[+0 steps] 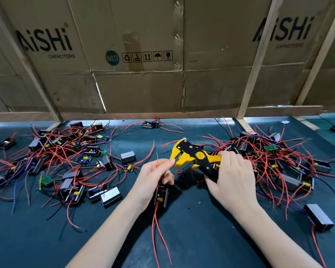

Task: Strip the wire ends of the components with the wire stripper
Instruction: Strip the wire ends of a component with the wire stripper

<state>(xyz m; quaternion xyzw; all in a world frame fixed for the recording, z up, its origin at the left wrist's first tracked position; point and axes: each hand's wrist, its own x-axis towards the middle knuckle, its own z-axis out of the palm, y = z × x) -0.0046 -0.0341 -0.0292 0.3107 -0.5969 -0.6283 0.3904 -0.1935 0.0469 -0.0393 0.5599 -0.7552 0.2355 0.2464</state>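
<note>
My right hand [232, 178] grips the handles of a yellow and black wire stripper [193, 155], its jaws pointing left. My left hand [153, 178] pinches a thin red wire [157, 161] upright between thumb and fingers, just left of the jaws. The wire's bare tip stands above my fingers and is not inside the jaws. A small black component [161, 196] with a yellow part hangs under my left palm, and its other red wires [159, 235] trail down over the dark green mat [201, 229].
A heap of black components with red wires [62, 155] covers the mat on the left. A second tangled heap [275, 157] lies behind my right hand. A lone black box [318, 216] sits at the right. Cardboard panels [143, 55] wall off the back.
</note>
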